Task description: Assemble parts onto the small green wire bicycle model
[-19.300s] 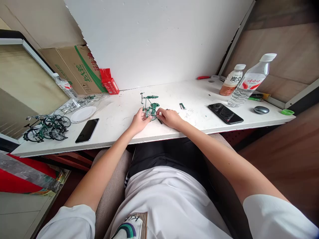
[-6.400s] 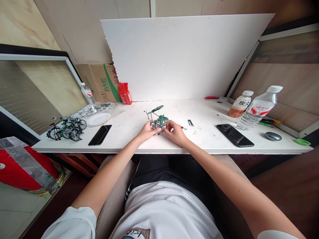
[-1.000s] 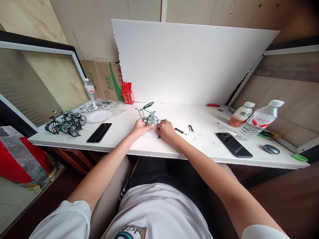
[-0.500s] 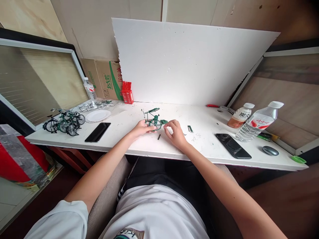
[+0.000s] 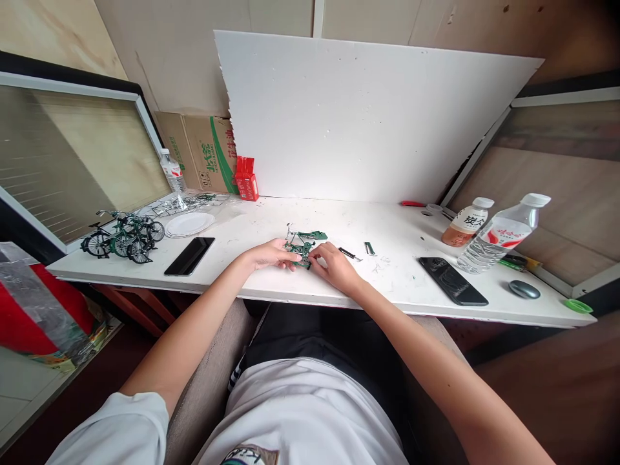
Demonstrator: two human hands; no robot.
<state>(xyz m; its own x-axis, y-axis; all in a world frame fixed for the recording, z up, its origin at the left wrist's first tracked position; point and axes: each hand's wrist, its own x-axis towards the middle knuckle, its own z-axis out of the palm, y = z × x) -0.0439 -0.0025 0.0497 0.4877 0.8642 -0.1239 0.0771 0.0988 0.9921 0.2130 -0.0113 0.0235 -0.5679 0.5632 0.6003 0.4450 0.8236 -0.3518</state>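
A small green model bicycle (image 5: 301, 248) is tilted low over the table. My left hand (image 5: 275, 254) is closed on its left side, thumb on top. My right hand (image 5: 334, 266) has thumb and fingertips pinched together at the bicycle's near right side; whatever sits between them is too small to make out. Just behind the bicycle lies a flat green part (image 5: 316, 235). To the right of my right hand rests a thin dark tool with a light tip (image 5: 349, 254), and beyond it a small green piece (image 5: 369, 248).
Several assembled model bicycles (image 5: 124, 236) stand at the left, near white plates (image 5: 190, 225) and a phone (image 5: 190, 256). At the right are another phone (image 5: 453, 281), a brown drink bottle (image 5: 469, 223), a water bottle (image 5: 504, 234) and a mouse (image 5: 524, 289). A white board (image 5: 378, 123) leans behind.
The model bicycle has been tipped lower and flatter in my left hand. My right hand has moved left and nearer, onto the bicycle, uncovering the dark tool on the table.
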